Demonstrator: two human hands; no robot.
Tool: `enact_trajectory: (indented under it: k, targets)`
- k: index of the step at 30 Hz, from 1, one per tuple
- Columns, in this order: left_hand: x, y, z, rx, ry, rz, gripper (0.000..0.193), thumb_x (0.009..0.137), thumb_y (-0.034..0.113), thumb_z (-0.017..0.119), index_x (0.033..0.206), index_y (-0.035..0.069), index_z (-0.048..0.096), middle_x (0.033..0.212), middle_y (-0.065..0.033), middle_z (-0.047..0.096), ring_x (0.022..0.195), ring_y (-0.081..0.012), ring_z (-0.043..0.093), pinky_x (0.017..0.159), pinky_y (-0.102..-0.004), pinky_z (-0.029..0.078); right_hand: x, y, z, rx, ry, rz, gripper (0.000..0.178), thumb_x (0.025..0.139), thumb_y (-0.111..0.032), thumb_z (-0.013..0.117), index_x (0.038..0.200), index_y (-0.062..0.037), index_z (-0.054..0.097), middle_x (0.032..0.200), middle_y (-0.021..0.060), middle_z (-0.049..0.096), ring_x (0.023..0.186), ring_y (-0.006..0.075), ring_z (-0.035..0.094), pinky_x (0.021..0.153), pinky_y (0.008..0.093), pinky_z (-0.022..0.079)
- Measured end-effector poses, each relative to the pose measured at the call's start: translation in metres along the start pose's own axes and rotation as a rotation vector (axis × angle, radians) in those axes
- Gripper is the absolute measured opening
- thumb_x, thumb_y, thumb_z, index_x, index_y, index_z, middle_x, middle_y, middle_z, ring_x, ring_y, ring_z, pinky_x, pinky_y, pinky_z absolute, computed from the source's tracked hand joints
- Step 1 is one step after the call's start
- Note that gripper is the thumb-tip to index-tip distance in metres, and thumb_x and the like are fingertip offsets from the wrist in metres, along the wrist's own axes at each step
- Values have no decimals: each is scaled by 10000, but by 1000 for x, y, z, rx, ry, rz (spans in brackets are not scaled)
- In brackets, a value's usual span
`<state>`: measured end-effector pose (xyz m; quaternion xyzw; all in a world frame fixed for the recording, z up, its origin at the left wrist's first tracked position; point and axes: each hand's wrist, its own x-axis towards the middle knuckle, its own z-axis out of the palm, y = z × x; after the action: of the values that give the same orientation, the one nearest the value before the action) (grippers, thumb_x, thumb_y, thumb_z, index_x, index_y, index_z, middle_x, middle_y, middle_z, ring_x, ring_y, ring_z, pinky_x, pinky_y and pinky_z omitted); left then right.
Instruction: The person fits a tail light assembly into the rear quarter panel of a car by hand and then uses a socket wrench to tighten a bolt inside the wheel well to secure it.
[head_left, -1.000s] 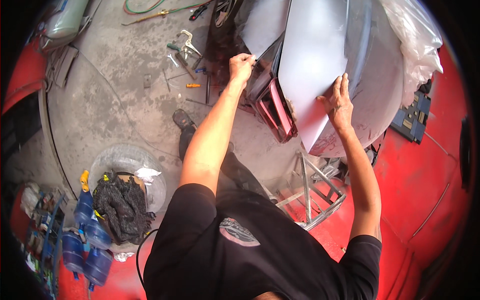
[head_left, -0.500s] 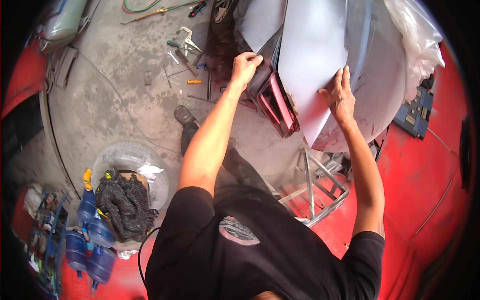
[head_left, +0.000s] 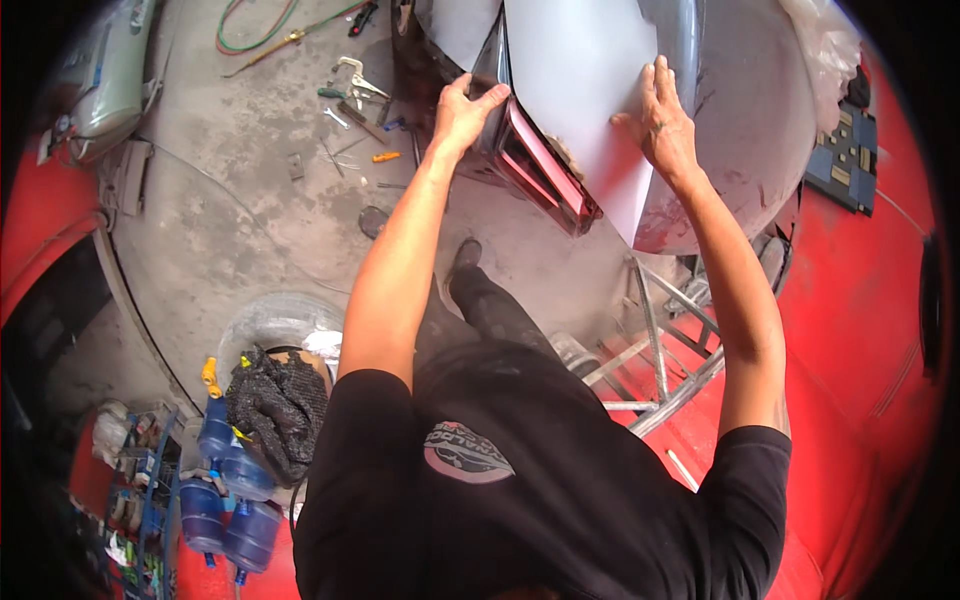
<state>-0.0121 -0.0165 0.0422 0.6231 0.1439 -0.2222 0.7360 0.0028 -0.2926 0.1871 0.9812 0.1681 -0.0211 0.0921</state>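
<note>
A tail light (head_left: 545, 165) with red lenses and a dark housing sits at the corner of a car body, alongside a pale grey, primed-looking panel (head_left: 575, 70). My left hand (head_left: 460, 120) is at the upper left end of the tail light, its thumb laid over the dark housing and the other fingers partly hidden at the edge. My right hand (head_left: 668, 135) lies on the panel near its right border, fingers stretched upward and thumb out to the left. Beyond that border the body curves away as a darker grey surface (head_left: 745, 130).
Locking pliers (head_left: 360, 80), a wrench (head_left: 336, 117) and a yellow-handled tool (head_left: 386, 157) lie on the concrete. A torch with hoses (head_left: 290, 38) is farther off. A metal frame (head_left: 655, 335) stands below the car corner. Blue water jugs (head_left: 203, 510) stand lower left, and clear plastic sheeting (head_left: 830, 50) hangs right.
The view has shifted, so the car and both hands sit higher in the picture. My left thumb now extends over the housing, apart from the index finger. My right hand stays on the panel.
</note>
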Motion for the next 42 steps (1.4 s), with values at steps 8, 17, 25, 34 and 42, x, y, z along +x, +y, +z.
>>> enact_trajectory:
  k: [8,17,25,34,42]
  targets:
    - [-59,-95,-16,367,167,157,687,868,309,728,1415,-39,504,1370,-291,561,1300,-394,539,1097,-440,429,12,-30,-1,110,13,0,848,843,-268,767,1501,49,338,1586,294,270,1437,453,346,1072,466,470]
    - [-283,-150,-64,1011,-575,-162,431,866,214,700,1255,36,645,1242,-243,624,1184,-419,582,1001,-492,478,-41,-56,23,377,390,-173,711,787,-61,760,1442,-118,490,1473,263,451,1362,486,430,1100,507,428]
    - [-320,-156,-79,1445,-675,-25,351,724,115,757,1070,80,709,1110,-136,628,1090,-340,586,856,-478,524,-367,-214,142,959,-775,-121,421,813,-143,686,1218,-38,643,1189,205,617,1092,422,606,914,510,519]
    - [-292,-123,-181,735,-933,-479,162,723,-22,533,848,31,622,753,-146,654,785,-271,649,717,-397,489,-374,-285,90,987,-732,245,109,836,-78,597,864,-5,674,849,187,691,887,397,658,765,486,533]
    - [-194,-132,-160,789,-834,-344,138,965,165,674,1007,34,655,841,-3,632,783,-99,578,694,-282,493,-384,-238,154,1832,-592,839,172,928,-177,643,895,-8,637,782,42,663,734,140,626,677,319,508]
